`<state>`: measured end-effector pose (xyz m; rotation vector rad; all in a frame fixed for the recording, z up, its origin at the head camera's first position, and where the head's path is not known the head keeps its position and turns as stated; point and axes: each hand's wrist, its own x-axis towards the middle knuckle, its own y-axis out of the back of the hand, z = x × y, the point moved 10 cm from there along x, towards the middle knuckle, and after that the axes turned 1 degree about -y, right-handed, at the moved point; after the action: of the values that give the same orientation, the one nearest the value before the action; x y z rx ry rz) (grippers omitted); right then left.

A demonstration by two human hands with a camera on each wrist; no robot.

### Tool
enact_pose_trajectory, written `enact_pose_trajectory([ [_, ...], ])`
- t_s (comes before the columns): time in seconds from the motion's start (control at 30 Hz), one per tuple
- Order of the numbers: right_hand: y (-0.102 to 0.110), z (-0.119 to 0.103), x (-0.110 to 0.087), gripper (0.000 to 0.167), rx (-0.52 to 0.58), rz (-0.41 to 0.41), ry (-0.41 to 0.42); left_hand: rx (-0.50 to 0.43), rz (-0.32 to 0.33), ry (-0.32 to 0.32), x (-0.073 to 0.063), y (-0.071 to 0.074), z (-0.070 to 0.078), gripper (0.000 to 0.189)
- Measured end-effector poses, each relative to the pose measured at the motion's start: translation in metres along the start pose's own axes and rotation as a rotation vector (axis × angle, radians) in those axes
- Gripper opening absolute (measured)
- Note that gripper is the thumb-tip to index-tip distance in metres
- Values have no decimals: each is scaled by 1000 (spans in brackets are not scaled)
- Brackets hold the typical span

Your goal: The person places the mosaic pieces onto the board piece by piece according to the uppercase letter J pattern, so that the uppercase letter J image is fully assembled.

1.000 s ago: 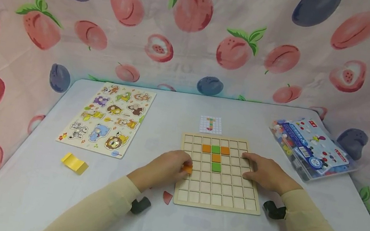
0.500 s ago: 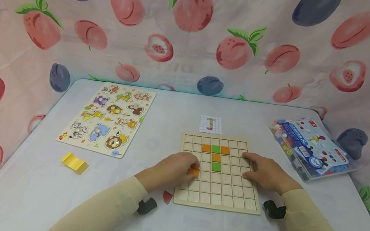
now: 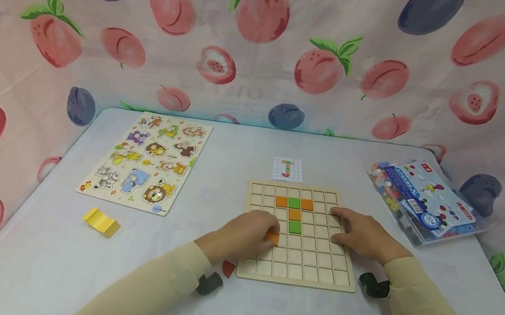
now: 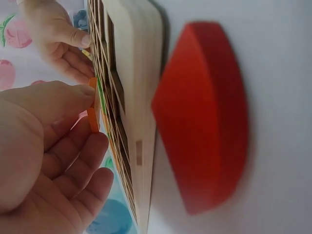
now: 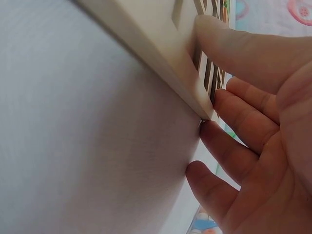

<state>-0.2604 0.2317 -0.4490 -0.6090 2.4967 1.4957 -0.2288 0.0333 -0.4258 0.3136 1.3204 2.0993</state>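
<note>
My left hand [image 3: 246, 234] pinches an orange square tile [image 3: 272, 238] between thumb and fingers, over the left part of the gridded wooden board [image 3: 295, 282]. In the left wrist view the held tile [image 4: 92, 119] stands tilted at the fingertips. My right hand [image 3: 365, 235] rests on the board's right side; the right wrist view has its thumb on top and its other fingers around the edge. Orange and green tiles form a T shape on the grid, with a green tile [image 3: 295, 227] lowest. A red quarter-round piece [image 4: 200, 112] lies on the table by the board's front left corner.
Behind the board lies a small pattern card [image 3: 287, 169]. An animal puzzle board [image 3: 172, 137] and a yellow curved block [image 3: 102, 222] are at the left. At the back right sits a clear plastic box [image 3: 426, 205] of colourful pieces.
My left hand has moved right and slightly toward me, carrying the orange tile from the board's left edge farther over the grid. The right hand has stayed in place.
</note>
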Motion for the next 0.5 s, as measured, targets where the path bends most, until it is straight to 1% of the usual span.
enact_pose_trajectory([
  [0.23,0,0,0,72,-1,-1,0,-24,5,-5,1,-1,3,9],
  [0.4,-1,1,1,73,1,-8,-12,-6,18,-16,2,-1,5,10],
  [0.5,-2,2,1,73,4,-8,-20,3,18,-11,4,-3,4,11],
])
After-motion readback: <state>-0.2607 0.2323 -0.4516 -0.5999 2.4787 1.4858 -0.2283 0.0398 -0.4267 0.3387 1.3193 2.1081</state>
